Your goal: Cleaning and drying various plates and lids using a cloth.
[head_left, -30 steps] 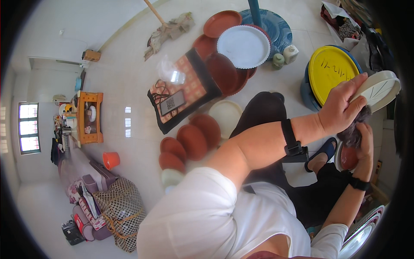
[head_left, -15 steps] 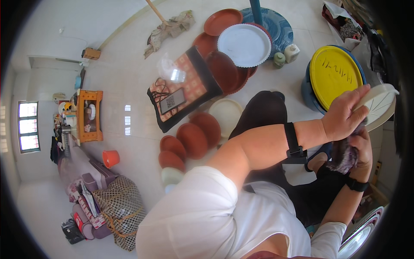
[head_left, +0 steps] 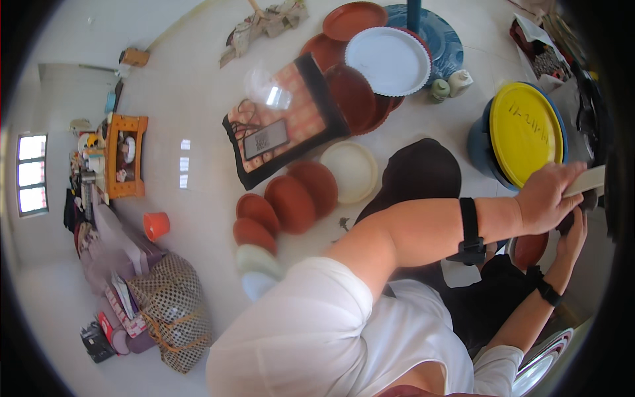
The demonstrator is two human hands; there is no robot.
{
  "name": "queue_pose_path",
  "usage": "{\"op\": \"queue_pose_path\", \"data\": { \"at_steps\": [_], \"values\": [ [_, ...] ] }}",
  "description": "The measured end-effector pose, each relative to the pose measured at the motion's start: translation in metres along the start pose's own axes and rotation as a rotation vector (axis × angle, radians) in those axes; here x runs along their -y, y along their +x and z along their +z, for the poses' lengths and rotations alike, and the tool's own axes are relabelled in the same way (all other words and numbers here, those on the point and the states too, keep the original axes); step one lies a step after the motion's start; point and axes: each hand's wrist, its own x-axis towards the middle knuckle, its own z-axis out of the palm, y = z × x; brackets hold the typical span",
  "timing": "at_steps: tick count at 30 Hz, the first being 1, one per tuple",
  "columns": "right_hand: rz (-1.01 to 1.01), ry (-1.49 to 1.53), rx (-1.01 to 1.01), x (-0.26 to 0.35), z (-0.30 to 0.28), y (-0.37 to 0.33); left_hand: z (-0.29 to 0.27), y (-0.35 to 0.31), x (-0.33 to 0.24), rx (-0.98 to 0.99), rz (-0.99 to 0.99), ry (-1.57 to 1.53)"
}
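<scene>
My left hand [head_left: 550,198] grips a pale cream round dish [head_left: 585,181], now seen nearly edge-on near the right rim of the view. Just below it, my right hand [head_left: 573,233] is closed on a dark cloth [head_left: 566,223], mostly hidden by the fingers and pressed against the dish's underside. Beside the right wrist, a reddish-brown saucer [head_left: 529,250] shows partly. Beyond my left hand stands a blue bucket [head_left: 481,147] with a yellow lid [head_left: 528,132].
Brown saucers [head_left: 291,204] and a cream one [head_left: 349,172] lie on the floor. A white scalloped plate [head_left: 387,61] tops more brown saucers. A phone [head_left: 266,139] rests on a patterned cloth bag [head_left: 301,99]. Two small bottles [head_left: 450,86] and a large checked bag [head_left: 173,304] stand around.
The cream dish has tipped from showing its ribbed face to nearly edge-on. Both hands moved slightly right and down. The cloth, hanging loose earlier, is now mostly hidden.
</scene>
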Motion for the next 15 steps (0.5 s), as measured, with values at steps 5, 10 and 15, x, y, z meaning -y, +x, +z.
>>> {"op": "queue_pose_path", "data": {
  "at_steps": [5,10,15],
  "values": [
    [-0.098,0.315,0.046,0.012,0.049,-0.016,-0.008,-0.012,-0.007,0.254,-0.152,0.149],
    [-0.289,0.127,0.066,0.044,0.11,-0.054,-0.023,-0.008,-0.014,0.209,-0.204,0.185],
    [-0.487,-0.245,0.093,0.054,0.151,-0.103,-0.039,0.004,-0.02,0.129,-0.377,0.165]
  ]
}}
